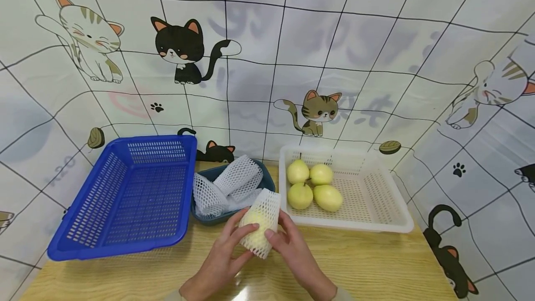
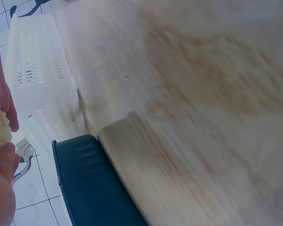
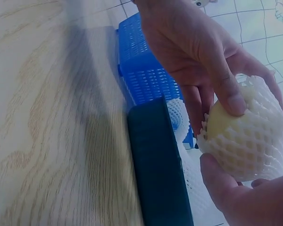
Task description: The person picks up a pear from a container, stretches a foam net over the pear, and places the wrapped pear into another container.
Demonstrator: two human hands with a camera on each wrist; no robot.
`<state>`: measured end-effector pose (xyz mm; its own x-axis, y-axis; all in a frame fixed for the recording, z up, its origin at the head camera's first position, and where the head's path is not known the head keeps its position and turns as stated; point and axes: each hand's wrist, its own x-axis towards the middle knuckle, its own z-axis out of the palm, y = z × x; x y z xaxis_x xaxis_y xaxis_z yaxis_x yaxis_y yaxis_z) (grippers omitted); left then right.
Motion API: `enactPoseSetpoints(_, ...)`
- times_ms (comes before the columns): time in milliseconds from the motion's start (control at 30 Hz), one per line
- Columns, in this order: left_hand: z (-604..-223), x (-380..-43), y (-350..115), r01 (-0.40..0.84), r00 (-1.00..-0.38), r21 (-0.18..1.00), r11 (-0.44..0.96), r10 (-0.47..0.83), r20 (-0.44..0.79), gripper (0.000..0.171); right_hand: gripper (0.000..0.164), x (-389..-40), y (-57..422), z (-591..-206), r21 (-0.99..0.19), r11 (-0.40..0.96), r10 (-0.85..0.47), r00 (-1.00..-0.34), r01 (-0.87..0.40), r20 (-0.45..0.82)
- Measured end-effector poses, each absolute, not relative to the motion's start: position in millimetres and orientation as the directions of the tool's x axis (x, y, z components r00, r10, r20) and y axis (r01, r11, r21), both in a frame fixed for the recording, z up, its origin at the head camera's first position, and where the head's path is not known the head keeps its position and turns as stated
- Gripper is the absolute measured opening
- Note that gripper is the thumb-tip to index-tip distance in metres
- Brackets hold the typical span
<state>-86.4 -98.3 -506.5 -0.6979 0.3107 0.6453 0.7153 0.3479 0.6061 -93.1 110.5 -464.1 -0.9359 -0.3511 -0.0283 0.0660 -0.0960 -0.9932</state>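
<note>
Between both hands is a yellow-green pear (image 1: 258, 229) inside a white foam net sleeve (image 1: 269, 201). My left hand (image 1: 223, 254) grips it from the left, its thumb lying across the net. From the other side my right hand (image 1: 298, 254) holds it, thumb pressed on the front near the lower end. Close up in the right wrist view, bare pear skin (image 3: 219, 120) shows at the sleeve's open end. Only part of the wrapped pear, at the left edge, appears in the left wrist view. Behind the hands, a dark teal basket (image 1: 209, 221) contains several foam net sleeves (image 1: 238, 175).
At the left stands a blue plastic basket (image 1: 156, 199) with nothing visible in it. A white plastic basket (image 1: 363, 199) on the right holds several bare pears (image 1: 300, 196) in its left part. All stand on a wooden table (image 1: 368, 264) before a cat-patterned sheet (image 1: 259, 50).
</note>
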Motion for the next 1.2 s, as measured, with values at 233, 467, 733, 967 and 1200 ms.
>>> enactPoseSetpoints(233,-508,-88,-96,0.732,-0.680,0.581,0.357,0.313,0.663,0.076,0.074,-94,110,-462,-0.989,-0.079,-0.371,-0.925,0.121,-0.084)
enactPoseSetpoints(467,-503,-86,-97,0.731,-0.682,0.605,0.316,0.345,0.644,0.092,0.077,-96,112,-463,-0.986,-0.107,-0.368,-0.926,0.130,-0.082)
enactPoseSetpoints(733,-497,-88,-100,0.702,-0.710,0.682,0.205,0.276,0.648,0.079,0.077,-98,119,-458,-0.977,-0.157,-0.330,-0.940,0.147,-0.089)
enactPoseSetpoints(967,-489,-98,-99,0.796,-0.601,0.562,0.224,0.197,0.774,0.068,0.071,-97,120,-453,-0.968,-0.211,-0.365,-0.929,0.138,-0.053)
enactPoseSetpoints(1200,-487,-101,-95,0.827,-0.537,0.490,0.275,0.128,0.834,0.048,0.069,-95,118,-451,-0.965,-0.225,-0.365,-0.930,0.135,-0.044)
